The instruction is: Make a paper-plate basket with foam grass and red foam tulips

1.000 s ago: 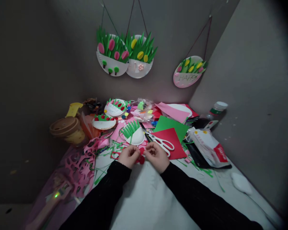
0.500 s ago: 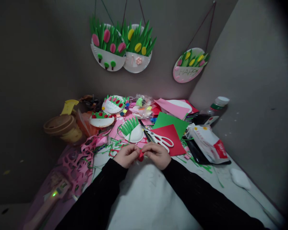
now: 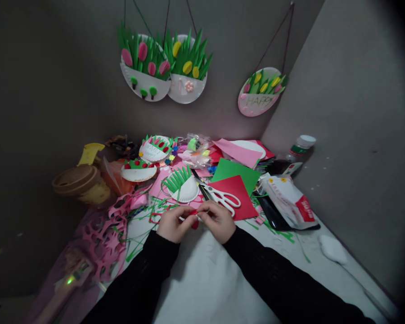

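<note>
Between my two hands is a small red paper piece (image 3: 195,223), partly hidden by the fingers. My left hand (image 3: 176,223) pinches it from the left, thumb against fingers. My right hand (image 3: 218,221) meets it from the right with a closed pinch at its edge. Just beyond lies a white paper plate half (image 3: 188,189) with green paper grass (image 3: 176,178) standing from it. White-handled scissors (image 3: 224,198) rest on a red paper sheet (image 3: 242,198), right of the plate. A green sheet (image 3: 236,173) lies partly under the red one.
Pink cut-out scraps (image 3: 104,238) and a brown-lidded tub (image 3: 79,184) are at left. A glue gun (image 3: 65,288) with a lit green light lies front left. At right are a white-and-red packet (image 3: 292,202), a bottle (image 3: 302,146) and a white device (image 3: 332,249). Decorated plates (image 3: 145,67) hang on the wall.
The view has swung slightly, so the scene sits a little further left. My fingers have shifted on the red paper piece, and both hands still pinch it.
</note>
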Motion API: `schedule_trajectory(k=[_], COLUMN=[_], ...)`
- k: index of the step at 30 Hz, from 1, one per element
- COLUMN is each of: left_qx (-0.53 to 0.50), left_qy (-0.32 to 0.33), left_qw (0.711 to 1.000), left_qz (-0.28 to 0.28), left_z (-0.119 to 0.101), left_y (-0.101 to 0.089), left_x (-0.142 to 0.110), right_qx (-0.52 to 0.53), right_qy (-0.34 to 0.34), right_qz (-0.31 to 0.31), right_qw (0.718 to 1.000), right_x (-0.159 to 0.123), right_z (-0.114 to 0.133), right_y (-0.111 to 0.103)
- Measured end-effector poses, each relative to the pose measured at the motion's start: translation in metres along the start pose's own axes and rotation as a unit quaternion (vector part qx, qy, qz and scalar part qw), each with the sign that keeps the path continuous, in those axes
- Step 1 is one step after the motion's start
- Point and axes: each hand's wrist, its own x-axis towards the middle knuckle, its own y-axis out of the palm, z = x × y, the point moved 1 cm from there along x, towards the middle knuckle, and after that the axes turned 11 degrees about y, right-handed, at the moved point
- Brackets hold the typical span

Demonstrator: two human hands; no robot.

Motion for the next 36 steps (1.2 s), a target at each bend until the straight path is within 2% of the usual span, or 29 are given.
schedule_trajectory(k=[4,9,18,24,30,34,36], left_qx=[-0.015,-0.034,-0.023,-0.002,-0.069,-0.069,-0.073], left_qy=[0.001,-0.007,-0.006,0.008,-0.023,-0.009,-0.006], left_qw=[1.0,0.999,0.999,0.999,0.997,0.996,0.995], left_qz=[-0.026,-0.021,0.032,0.046,-0.009,-0.059,-0.061], left_z=[-0.0032,-0.0019,-0.0002,0.002,-0.0036,-0.0078,-0.0067], left_y=[0.0009,0.0005,-0.0008,0.0001,0.004,0.0066,0.008], left_x=[0.0001,0.0001,0.0012,0.0001,-0.0019,-0.0026,-0.0029], right_qx=[0.068,0.13,0.133,0.113,0.113,0.11,0.108], right_qy=[0.088,0.131,0.123,0.114,0.12,0.12,0.117], right_qz=[0.01,0.04,0.039,0.033,0.014,-0.002,-0.007], right_qw=[0.994,0.982,0.983,0.986,0.986,0.987,0.987], right_x=[-0.0004,0.0011,0.0009,0.0001,-0.0009,-0.0011,-0.0016], right_z=[-0.0043,-0.0056,-0.0031,0.002,0.002,0.0008,0.0005], right_y=[0.0022,0.005,0.0014,0.0026,0.004,0.0044,0.005])
